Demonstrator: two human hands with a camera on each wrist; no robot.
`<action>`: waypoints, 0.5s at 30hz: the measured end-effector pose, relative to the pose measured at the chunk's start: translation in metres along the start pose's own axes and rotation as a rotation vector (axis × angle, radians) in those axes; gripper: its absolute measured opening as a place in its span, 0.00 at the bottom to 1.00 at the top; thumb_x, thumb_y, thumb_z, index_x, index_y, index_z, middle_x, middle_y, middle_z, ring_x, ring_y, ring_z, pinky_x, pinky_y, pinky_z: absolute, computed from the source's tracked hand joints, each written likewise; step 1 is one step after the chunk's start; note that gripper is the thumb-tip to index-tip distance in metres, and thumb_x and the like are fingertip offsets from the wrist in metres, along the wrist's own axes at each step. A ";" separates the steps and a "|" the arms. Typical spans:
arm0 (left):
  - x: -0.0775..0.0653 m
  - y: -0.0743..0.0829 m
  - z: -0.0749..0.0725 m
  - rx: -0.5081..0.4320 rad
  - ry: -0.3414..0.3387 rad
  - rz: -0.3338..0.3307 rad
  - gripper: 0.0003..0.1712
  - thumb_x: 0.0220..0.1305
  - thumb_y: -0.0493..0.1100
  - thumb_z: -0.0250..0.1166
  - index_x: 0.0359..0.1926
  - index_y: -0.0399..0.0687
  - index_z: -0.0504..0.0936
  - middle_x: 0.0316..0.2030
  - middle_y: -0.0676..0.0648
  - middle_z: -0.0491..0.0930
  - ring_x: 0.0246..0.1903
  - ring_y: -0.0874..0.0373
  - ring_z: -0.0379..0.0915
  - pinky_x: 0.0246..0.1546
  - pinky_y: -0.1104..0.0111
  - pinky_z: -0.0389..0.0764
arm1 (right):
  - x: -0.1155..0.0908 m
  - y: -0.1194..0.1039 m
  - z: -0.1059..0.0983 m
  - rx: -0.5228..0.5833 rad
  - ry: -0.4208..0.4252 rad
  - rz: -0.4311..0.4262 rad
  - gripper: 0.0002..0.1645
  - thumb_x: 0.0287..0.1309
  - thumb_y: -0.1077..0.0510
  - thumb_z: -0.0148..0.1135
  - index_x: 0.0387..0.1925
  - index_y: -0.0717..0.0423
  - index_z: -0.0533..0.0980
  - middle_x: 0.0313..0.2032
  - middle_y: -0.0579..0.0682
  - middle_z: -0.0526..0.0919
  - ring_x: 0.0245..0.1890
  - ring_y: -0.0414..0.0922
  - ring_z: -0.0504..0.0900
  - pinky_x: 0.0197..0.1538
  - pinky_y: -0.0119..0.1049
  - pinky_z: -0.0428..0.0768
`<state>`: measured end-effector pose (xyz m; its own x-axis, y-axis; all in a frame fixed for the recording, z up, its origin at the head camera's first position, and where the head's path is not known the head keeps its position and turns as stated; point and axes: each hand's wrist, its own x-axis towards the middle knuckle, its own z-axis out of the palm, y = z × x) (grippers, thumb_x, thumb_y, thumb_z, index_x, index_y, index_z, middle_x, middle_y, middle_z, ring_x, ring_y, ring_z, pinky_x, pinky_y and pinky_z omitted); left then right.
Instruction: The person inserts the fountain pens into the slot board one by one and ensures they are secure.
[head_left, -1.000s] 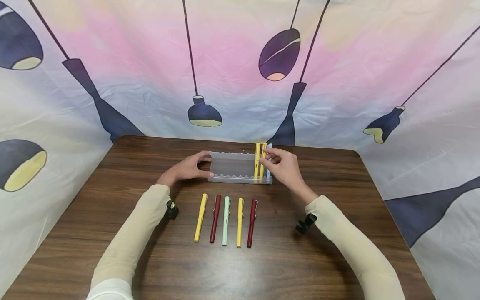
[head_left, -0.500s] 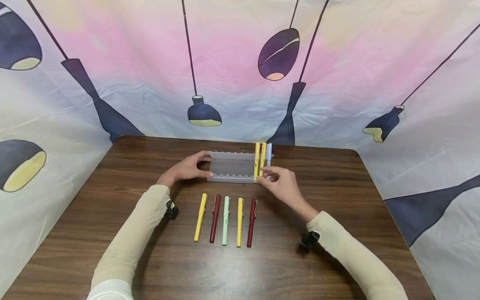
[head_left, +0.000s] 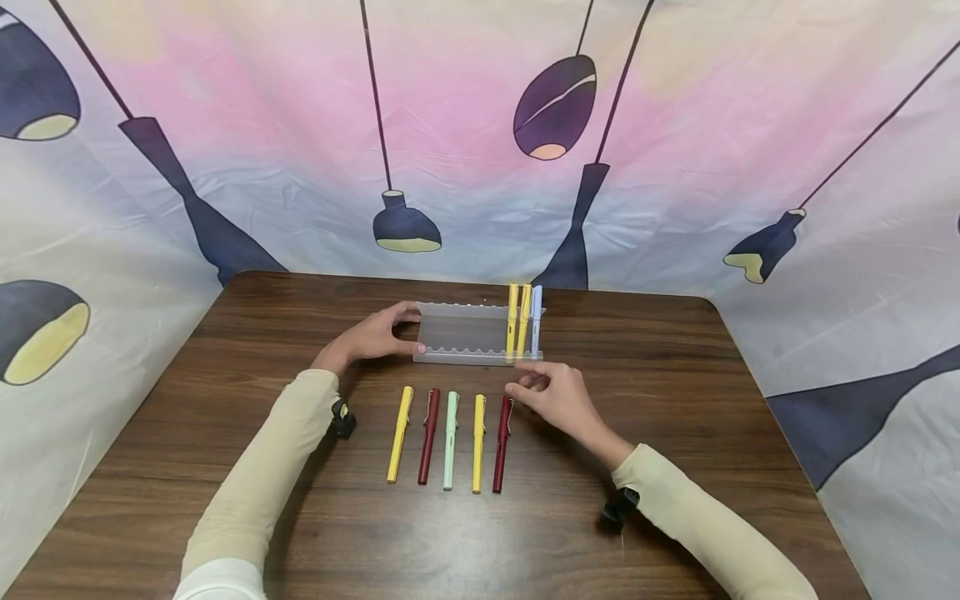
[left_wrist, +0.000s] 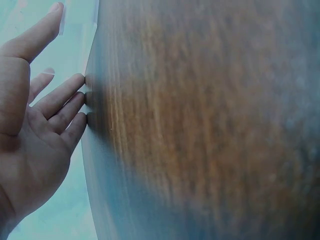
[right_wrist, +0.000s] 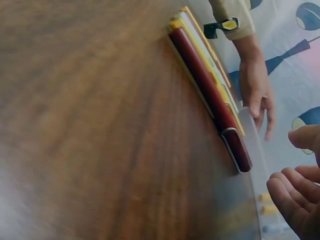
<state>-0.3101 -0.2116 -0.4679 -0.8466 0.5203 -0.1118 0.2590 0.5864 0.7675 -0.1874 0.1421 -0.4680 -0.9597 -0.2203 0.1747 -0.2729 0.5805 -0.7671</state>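
In the head view a clear pen rack (head_left: 457, 357) with scalloped edges stands near the back of the table. Two yellow pens (head_left: 512, 321) and a pale blue pen (head_left: 536, 321) stand in its right end. My left hand (head_left: 372, 335) spans the rack's left end, thumb at the front corner; in the left wrist view its fingers are fairly straight, fingertips against the tabletop. My right hand (head_left: 558, 400) holds nothing, thumb and fingers apart just above the clip end of the rightmost dark red pen (head_left: 501, 450). That pen lies large in the right wrist view.
In a row before the rack, left of that pen, lie a yellow pen (head_left: 400, 435), another dark red pen (head_left: 428, 436), a mint green pen (head_left: 450, 442) and another yellow pen (head_left: 477, 446). A lamp-printed cloth (head_left: 480, 167) hangs behind the wooden table (head_left: 360, 533).
My right hand has moved away from the pens standing in the rack, toward me, down to the top of the rightmost dark red pen. My left hand has stayed at the rack.
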 end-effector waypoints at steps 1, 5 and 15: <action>0.000 0.000 0.000 0.000 0.000 0.000 0.53 0.61 0.55 0.76 0.77 0.41 0.58 0.71 0.38 0.70 0.75 0.41 0.56 0.74 0.44 0.57 | -0.001 0.001 0.001 -0.010 -0.007 0.007 0.25 0.56 0.48 0.77 0.52 0.57 0.86 0.31 0.42 0.88 0.27 0.34 0.84 0.33 0.33 0.84; 0.000 0.001 0.000 -0.004 -0.002 0.003 0.53 0.61 0.55 0.76 0.77 0.40 0.58 0.71 0.37 0.69 0.75 0.41 0.56 0.74 0.43 0.57 | -0.006 0.003 0.006 -0.036 -0.033 0.022 0.24 0.57 0.47 0.77 0.51 0.56 0.86 0.29 0.39 0.87 0.27 0.33 0.84 0.32 0.32 0.83; -0.001 0.001 0.000 -0.004 0.000 0.005 0.54 0.60 0.56 0.76 0.77 0.41 0.58 0.71 0.38 0.70 0.75 0.41 0.56 0.74 0.43 0.56 | -0.014 0.004 0.013 -0.061 -0.074 0.044 0.25 0.55 0.48 0.78 0.50 0.57 0.86 0.25 0.35 0.86 0.23 0.32 0.82 0.29 0.30 0.78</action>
<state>-0.3087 -0.2114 -0.4671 -0.8455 0.5230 -0.1078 0.2614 0.5815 0.7704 -0.1745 0.1366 -0.4813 -0.9639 -0.2494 0.0937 -0.2362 0.6373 -0.7335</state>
